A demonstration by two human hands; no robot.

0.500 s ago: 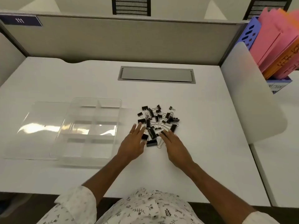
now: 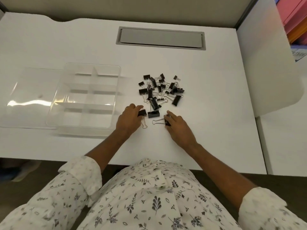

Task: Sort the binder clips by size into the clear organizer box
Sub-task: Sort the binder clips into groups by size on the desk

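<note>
1. Both hands have drawn back from the pile of binder clips [image 2: 160,90], each bringing one clip to the pile's near side.
2. Left hand [image 2: 130,118]: curled fingers and thumb pinch the first clip [image 2: 142,112], near-left of the pile.
3. Right hand [image 2: 178,128]: fingertips pinch the second clip [image 2: 167,121], near-right of the pile, wire handles pointing left.
4. Clear organizer box [image 2: 98,117]: left of the pile, compartments holding no clips.
5. Lid [image 2: 33,97]: farther left of the pile, beyond the box.
</note>
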